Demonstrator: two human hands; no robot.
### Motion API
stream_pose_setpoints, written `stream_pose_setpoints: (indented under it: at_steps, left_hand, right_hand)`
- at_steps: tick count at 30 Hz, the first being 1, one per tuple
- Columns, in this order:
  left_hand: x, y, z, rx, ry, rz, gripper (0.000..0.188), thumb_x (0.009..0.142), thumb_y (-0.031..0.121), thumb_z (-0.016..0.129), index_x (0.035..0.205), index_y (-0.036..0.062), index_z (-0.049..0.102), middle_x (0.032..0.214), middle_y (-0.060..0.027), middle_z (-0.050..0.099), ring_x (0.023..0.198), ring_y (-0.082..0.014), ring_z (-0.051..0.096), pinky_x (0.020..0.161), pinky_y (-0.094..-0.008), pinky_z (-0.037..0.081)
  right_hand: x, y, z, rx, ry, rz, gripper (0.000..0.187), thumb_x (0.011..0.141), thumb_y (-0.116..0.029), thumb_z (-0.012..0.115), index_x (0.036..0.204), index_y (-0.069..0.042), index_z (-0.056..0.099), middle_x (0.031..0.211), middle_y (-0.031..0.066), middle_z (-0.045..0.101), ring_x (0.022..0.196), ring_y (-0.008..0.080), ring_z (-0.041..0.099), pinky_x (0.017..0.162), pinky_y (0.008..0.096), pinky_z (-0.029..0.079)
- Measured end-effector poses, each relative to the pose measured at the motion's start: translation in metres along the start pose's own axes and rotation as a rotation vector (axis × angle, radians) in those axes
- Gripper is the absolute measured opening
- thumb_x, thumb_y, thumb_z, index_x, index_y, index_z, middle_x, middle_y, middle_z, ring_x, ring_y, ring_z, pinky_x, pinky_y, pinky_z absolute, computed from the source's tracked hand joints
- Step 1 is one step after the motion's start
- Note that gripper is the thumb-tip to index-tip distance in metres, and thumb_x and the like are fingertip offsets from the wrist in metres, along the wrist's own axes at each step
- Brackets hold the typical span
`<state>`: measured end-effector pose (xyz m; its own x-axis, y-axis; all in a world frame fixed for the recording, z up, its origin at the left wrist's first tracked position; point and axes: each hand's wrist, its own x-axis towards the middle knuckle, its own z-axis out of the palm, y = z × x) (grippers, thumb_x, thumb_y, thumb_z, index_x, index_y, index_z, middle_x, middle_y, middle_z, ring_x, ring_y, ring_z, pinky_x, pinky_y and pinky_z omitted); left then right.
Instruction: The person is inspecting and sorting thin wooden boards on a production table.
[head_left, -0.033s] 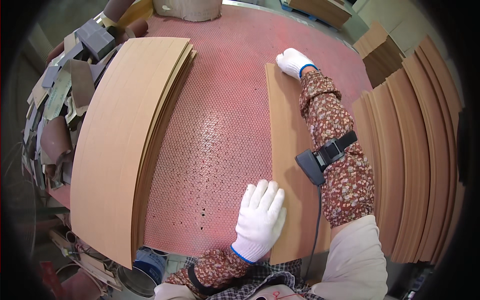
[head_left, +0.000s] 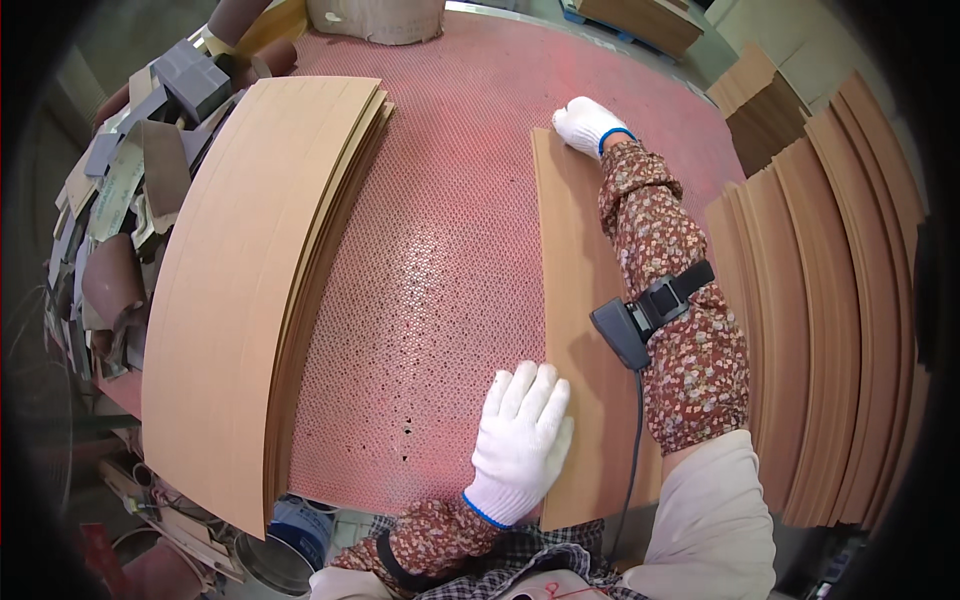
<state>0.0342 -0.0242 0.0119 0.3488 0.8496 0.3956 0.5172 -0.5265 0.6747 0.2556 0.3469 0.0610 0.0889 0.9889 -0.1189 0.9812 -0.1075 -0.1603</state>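
Note:
A long wooden board [head_left: 575, 260] lies lengthwise before me on a red, perforated-looking tabletop [head_left: 430, 200]. My right hand [head_left: 588, 124], in a white knit glove with a blue cuff, is closed over the board's far end. Its fingertips are hidden. In a matching glove, my left hand [head_left: 522, 430] lies flat by the near part of the board's left edge, fingers stretched out and slightly apart. My right forearm, in a flowered sleeve with a black strapped device [head_left: 635, 325], passes above the board and covers part of it.
A stack of pale wooden boards [head_left: 230, 290] lies on the left of the table. Beyond it are piled scraps and grey blocks [head_left: 190, 78]. Several brown board stacks [head_left: 810, 330] stand at the right. Below the near left edge is a metal bucket [head_left: 275, 565].

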Motion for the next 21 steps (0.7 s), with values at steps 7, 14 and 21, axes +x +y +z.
stream_pose_setpoints:
  at_steps: [7,14,21]
  left_hand:
    - [-0.008,-0.009,-0.003,-0.007,0.024,0.024,0.053,0.078,0.009,0.08,0.127,-0.0031,0.066,0.135,-0.0203,0.065,0.132,-0.0426,0.058,0.116,-0.0584,0.043]
    - [0.001,-0.021,-0.004,-0.017,0.119,0.061,0.046,0.081,0.007,0.078,0.124,-0.0014,0.066,0.131,-0.0203,0.067,0.129,-0.0429,0.061,0.115,-0.0582,0.043]
    - [0.005,-0.026,0.002,0.032,0.213,0.126,0.03,0.084,0.006,0.074,0.112,0.0005,0.067,0.119,-0.0164,0.068,0.117,-0.0382,0.063,0.108,-0.0518,0.047]
  right_hand:
    - [-0.048,-0.017,0.001,-0.053,0.058,0.029,0.049,0.103,-0.038,0.049,0.123,-0.003,0.077,0.133,0.0258,0.072,0.125,0.0469,0.068,0.107,0.0555,0.053]
    - [-0.142,-0.032,0.016,0.018,0.089,0.061,0.047,0.104,-0.039,0.047,0.12,-0.008,0.078,0.125,0.0233,0.075,0.119,0.0468,0.07,0.104,0.0556,0.054]
    - [-0.28,-0.036,0.045,0.033,0.037,0.112,0.047,0.11,-0.041,0.042,0.114,-0.007,0.074,0.114,0.0231,0.077,0.109,0.0457,0.073,0.095,0.0587,0.056]
